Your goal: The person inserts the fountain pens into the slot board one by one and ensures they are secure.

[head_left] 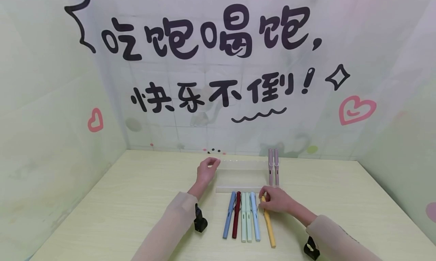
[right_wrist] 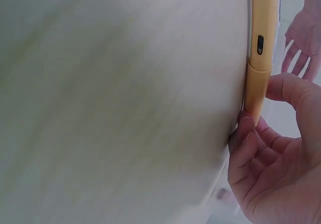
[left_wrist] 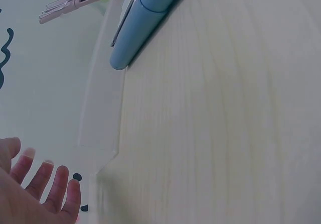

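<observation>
My right hand (head_left: 276, 199) pinches a yellow pen (head_left: 270, 227) by its far end between thumb and fingers; the right wrist view shows the grip on the pen (right_wrist: 261, 28) closely. A whitish see-through pen rack (head_left: 235, 189) stands just beyond. My left hand (head_left: 207, 171) is at the rack's left end, its fingers (left_wrist: 60, 189) spread and loosely bent in the left wrist view. Two mauve pens (head_left: 273, 166) stand side by side at the right end of the rack.
In front of the rack lie a blue pen (head_left: 229, 215), a dark red pen (head_left: 236, 215), two pale green pens (head_left: 246, 219) and a light blue pen (head_left: 255, 219), roughly in a row. Behind the pale wooden table (head_left: 136, 212) rises a printed wall sheet (head_left: 218, 72).
</observation>
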Demonstrator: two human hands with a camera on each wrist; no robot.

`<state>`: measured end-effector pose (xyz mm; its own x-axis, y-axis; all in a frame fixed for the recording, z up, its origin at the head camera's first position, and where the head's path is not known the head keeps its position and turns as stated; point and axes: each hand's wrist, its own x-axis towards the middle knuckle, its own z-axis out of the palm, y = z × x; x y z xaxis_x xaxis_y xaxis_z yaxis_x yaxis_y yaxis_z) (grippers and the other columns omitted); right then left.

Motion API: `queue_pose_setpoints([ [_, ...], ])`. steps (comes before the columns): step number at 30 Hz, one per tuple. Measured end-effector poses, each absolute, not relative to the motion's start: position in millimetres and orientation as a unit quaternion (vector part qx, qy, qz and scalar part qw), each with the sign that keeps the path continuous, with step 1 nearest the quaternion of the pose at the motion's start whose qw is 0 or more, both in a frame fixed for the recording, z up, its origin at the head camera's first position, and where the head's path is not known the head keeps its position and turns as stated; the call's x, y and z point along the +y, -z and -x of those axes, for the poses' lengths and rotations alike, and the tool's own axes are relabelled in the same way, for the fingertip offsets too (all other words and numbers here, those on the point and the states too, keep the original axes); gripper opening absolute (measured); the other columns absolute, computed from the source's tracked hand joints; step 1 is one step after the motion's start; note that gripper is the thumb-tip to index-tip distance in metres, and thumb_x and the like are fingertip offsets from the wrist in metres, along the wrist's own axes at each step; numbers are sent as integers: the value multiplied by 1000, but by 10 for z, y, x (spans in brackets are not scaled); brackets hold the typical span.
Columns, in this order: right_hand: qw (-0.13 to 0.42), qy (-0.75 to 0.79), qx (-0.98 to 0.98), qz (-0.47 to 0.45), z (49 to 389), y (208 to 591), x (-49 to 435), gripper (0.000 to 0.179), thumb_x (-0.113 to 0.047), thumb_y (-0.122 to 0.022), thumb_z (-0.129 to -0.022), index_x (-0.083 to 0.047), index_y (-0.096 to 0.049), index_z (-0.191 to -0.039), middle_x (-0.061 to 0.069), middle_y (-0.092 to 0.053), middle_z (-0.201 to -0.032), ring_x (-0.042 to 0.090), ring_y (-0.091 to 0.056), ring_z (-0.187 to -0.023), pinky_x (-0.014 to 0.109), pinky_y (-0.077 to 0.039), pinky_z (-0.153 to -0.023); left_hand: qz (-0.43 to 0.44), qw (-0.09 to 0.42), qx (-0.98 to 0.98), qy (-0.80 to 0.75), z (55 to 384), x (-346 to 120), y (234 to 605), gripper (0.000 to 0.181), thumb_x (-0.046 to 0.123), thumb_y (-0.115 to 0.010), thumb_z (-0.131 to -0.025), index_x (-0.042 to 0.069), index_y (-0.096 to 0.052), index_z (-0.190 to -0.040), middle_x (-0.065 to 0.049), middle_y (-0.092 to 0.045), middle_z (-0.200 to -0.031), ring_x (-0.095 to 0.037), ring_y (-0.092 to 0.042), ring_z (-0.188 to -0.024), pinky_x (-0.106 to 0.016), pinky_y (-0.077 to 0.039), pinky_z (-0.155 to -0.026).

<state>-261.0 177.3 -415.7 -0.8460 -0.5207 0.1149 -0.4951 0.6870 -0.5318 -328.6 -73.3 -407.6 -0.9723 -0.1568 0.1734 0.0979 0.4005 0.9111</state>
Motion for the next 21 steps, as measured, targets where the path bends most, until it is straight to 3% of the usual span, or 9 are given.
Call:
queue_pose_setpoints([
  [6, 16, 297, 915, 271, 2602, 4185, 1786, 17, -10, -66, -73, -6, -53, -84, -4, -44, -59, 7, -39, -51, 21, -34, -45, -19, 114, -828, 549, 3284, -733, 4074, 25, 25, -55, -88, 4, -61, -99, -8, -59, -95, -23, -53, -90, -35, -44, -76],
  [21, 71, 376, 893, 238, 2629, 4195, 1857, 18, -9, -62, -76, -4, -54, -92, 0, -50, -67, 13, -46, -55, 24, -39, -47, -16, 117, -829, 546, 3284, -731, 4076, 25, 25, -54, -88, 4, -61, -99, -8, -59, -95, -23, -53, -91, -35, -44, -77],
])
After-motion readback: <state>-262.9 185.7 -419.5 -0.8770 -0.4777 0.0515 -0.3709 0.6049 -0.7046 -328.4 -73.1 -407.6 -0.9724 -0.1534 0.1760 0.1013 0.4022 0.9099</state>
